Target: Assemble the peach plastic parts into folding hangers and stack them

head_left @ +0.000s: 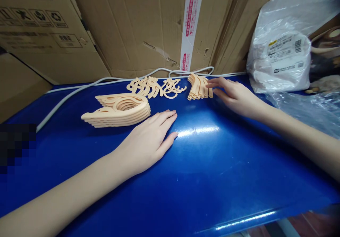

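My left hand lies flat and open on the blue table, fingers together, just right of a stack of peach plastic hanger bodies. My right hand reaches to the far side, its fingertips touching a small upright bundle of peach curved pieces; the fingers are stretched out and hold nothing. Between the two piles lie several loose peach hooks.
Large cardboard boxes wall off the back of the table. A white cable runs along the far edge. A white plastic bag with labels and clear plastic film sit at the right.
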Tool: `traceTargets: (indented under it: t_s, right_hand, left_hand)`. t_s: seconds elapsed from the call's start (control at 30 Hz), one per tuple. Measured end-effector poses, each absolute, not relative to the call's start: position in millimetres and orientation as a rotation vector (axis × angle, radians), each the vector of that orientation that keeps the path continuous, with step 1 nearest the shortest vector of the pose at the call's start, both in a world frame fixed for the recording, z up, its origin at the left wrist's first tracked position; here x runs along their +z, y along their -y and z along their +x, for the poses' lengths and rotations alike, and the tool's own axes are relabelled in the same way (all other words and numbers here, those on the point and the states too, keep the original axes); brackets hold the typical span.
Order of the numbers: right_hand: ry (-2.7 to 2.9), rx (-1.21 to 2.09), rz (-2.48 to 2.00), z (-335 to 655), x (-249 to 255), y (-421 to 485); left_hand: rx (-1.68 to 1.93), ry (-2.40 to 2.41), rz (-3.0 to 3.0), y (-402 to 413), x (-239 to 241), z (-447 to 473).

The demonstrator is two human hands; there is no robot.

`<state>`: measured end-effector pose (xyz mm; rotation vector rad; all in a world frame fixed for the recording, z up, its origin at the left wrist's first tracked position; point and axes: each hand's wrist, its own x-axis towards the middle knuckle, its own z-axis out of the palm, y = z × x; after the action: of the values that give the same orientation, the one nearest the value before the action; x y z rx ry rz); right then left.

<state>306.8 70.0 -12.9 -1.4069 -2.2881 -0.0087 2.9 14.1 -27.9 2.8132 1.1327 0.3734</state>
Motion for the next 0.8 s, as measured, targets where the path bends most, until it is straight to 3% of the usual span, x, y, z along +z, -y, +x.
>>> traceTargets:
  t_s: [0.43,0.8]
  right_hand:
    - [2.337,-0.21,-1.527,306.6,-13.1,-69.1]
    - [2.334,-0.394,-1.978,307.3,-7.5,-64.4]
  left_hand:
    - [0.365,-1.134,2.805,-13.6,-28.7,1.9]
    - [0.358,-1.127,2.805,-12.8,-28.2,1.4]
